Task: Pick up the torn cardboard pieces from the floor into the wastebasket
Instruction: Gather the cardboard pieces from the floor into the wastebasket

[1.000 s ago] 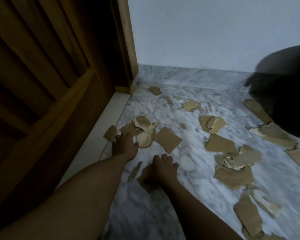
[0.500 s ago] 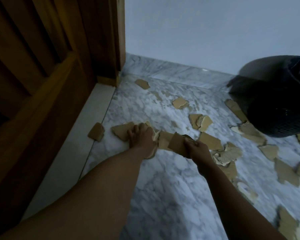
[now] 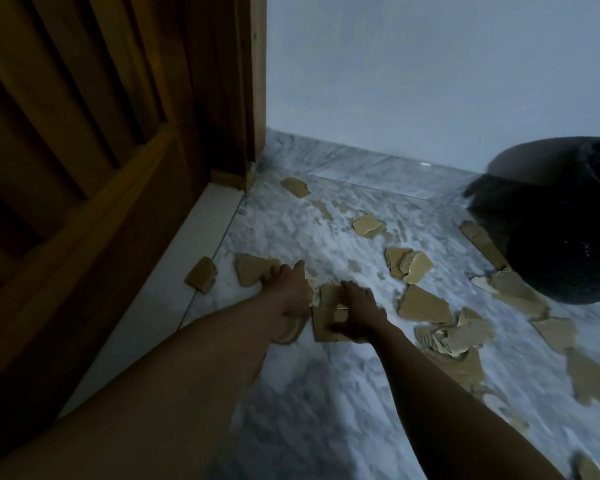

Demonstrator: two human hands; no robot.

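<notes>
Several torn brown cardboard pieces lie scattered over the grey marble floor (image 3: pixel 326 393). My left hand (image 3: pixel 288 292) presses down on a pale piece whose edge shows under the wrist, its fingers touching a larger ribbed piece (image 3: pixel 252 271). My right hand (image 3: pixel 359 311) is closed on a flat brown cardboard piece (image 3: pixel 324 327), thumb below and fingers on top. A black mesh wastebasket (image 3: pixel 565 251) with a dark liner stands at the right by the wall. More pieces lie between my right hand and the basket, such as one angular piece (image 3: pixel 425 304).
A wooden door (image 3: pixel 84 168) and its frame fill the left side, with a pale threshold strip (image 3: pixel 174 289) along the floor. One small piece (image 3: pixel 201 279) lies on that strip. A white wall (image 3: pixel 430 81) with a marble skirting closes the back.
Both hands moved right from near the threshold. My right hand took hold of a flat brown piece and now presses on it beside my left hand; the wastebasket came into view.
</notes>
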